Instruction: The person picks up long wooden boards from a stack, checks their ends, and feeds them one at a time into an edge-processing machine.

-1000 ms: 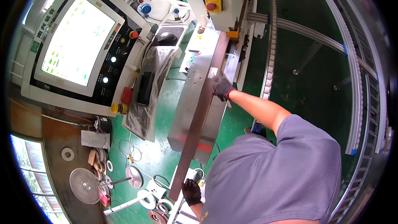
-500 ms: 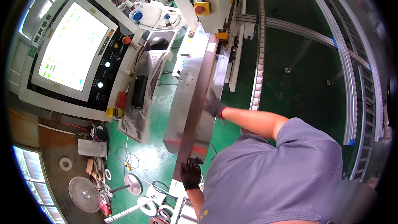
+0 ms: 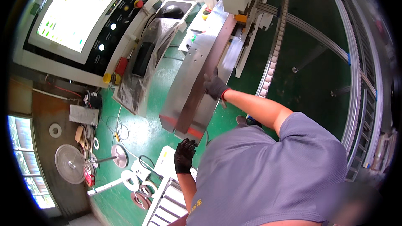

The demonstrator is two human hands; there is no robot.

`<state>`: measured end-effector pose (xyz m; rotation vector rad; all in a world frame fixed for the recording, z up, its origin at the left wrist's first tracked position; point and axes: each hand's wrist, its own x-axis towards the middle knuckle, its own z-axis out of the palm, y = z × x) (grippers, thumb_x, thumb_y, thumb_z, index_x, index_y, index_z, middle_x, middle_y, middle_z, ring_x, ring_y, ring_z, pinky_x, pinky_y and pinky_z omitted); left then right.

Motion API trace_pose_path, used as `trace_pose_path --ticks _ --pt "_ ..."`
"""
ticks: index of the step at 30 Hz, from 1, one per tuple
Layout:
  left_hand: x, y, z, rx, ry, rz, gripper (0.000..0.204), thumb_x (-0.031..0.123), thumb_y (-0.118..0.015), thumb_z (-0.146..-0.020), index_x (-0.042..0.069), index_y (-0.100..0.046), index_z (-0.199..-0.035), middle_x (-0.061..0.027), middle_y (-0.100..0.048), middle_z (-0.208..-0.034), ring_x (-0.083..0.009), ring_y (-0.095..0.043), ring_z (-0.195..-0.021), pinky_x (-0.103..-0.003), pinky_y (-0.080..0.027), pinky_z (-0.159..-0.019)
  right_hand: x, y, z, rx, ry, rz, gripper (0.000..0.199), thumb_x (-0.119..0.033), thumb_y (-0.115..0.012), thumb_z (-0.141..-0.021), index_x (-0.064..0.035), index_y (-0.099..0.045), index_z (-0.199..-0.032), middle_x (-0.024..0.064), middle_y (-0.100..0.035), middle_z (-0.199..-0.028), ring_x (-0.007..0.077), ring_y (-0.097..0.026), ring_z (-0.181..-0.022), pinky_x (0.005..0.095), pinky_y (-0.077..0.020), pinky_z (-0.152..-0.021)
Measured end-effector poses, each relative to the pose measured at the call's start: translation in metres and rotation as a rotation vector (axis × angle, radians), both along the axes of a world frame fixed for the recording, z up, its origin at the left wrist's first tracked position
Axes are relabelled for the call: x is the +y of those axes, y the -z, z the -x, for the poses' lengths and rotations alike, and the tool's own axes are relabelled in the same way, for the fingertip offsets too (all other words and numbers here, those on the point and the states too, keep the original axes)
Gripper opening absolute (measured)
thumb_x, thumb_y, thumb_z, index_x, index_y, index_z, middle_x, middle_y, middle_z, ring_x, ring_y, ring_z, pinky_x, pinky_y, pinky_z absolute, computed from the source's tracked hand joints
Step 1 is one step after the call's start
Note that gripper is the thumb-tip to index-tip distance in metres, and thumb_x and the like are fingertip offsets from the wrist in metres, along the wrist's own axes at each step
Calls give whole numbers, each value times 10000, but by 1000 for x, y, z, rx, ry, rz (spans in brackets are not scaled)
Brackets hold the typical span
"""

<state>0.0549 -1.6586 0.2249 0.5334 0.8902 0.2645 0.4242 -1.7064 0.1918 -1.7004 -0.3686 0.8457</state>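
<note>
A long, narrow brown board (image 3: 193, 105) lies along a grey metal machine bed (image 3: 178, 96), its far end close to the white machine head (image 3: 237, 0). My right hand (image 3: 215, 87), in a dark grey glove with a red cuff, rests on the board's right side with fingers spread. Beside the bed's near end is my left hand (image 3: 184, 155), in a black glove. Its fingers are loosely bent, with nothing visible in them; whether the fingertips touch the bed corner I cannot tell.
A control panel with a lit screen (image 3: 79, 10) stands left, beside a plastic-covered tray with a keyboard (image 3: 143, 58). A roller stand (image 3: 167, 203) is near my left arm. Conveyor rails (image 3: 274, 58) run along the right. A fan (image 3: 70, 164) and tape rolls (image 3: 140, 200) lie lower left.
The board has slid away from me toward the machine head; its near end no longer juts past the bed. My left hand has come off it. The view has shifted too.
</note>
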Motion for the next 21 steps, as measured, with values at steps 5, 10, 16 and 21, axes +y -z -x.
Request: trace_pose_path --ticks 5,10,16,21 --pt "-26 36 32 -77 -32 -100 319 269 -419 -1018 49 -575 -1188 -165 -624 -1110 -260 -571 -880 -337 -469 -771 -3 0 -74 -112 12 3 713 -121 -529 -874 2 -84 -1417 150 -604 -744 214 -570 -485 374 -464 -398" --pt "-56 80 57 181 371 -765 304 154 -413 -1003 4 -538 -1236 -186 -594 -1215 -273 -557 -1164 -378 -450 -1004 -9 -28 -101 167 116 -137 481 -300 -501 -950 -111 -256 -1319 117 -492 -586 227 -442 -336 410 -360 -275" --pt "-71 57 30 124 189 -462 332 167 -425 -1018 -35 -501 -1271 -181 -604 -1204 -297 -584 -1147 -402 -474 -1006 -11 -18 -53 126 464 -166 652 -55 -540 -825 -92 -239 -1403 136 -555 -694 227 -485 -419 368 -385 -342" --pt "-66 71 25 18 -86 -3 333 215 -407 -1034 -14 -518 -1249 -192 -599 -1161 -325 -595 -1075 -432 -471 -994 -30 -14 25 61 -114 -76 924 -86 -585 -791 -17 15 -1489 162 -677 -820 230 -641 -680 339 -519 -645"
